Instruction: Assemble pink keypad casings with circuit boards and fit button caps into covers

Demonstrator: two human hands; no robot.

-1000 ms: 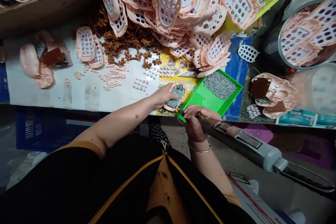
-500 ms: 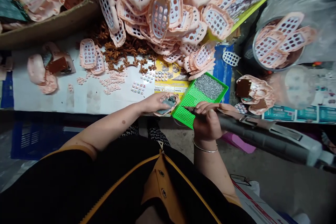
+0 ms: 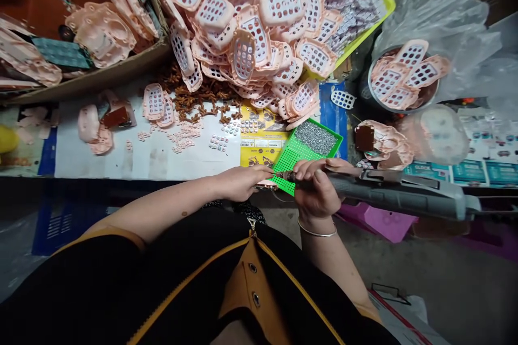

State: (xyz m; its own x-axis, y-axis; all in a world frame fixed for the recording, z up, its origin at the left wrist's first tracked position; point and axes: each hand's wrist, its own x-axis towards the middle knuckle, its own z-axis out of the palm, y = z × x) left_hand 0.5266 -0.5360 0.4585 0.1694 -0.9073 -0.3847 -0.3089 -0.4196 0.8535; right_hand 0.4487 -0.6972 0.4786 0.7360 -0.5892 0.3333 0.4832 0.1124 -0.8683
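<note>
My right hand point(image 3: 318, 188) is wrapped round the front of a grey electric screwdriver point(image 3: 396, 191), which lies nearly level and points left. Its bit ends close to the fingertips of my left hand point(image 3: 240, 182); whether it touches a screw there is too small to tell. Closed in my left hand is a pink plastic casing point(image 3: 267, 185), seen edge-on and largely hidden by the fingers. Just beyond both hands, a green perforated tray point(image 3: 285, 159) holds a heap of small silver screws point(image 3: 315, 138).
A large pile of pink casings with button holes point(image 3: 283, 2) fills the back, beside a yellow bin point(image 3: 364, 27). A cardboard box point(image 3: 157, 48) stands at left. Brown parts point(image 3: 202, 105) and small pink pieces point(image 3: 188, 135) lie on the table. A metal pot point(image 3: 374, 94) stands right.
My left hand has turned the casing from face-up to edge-on and drawn it slightly nearer my body. The screwdriver's bit has come to the left fingertips. The camera view has shifted.
</note>
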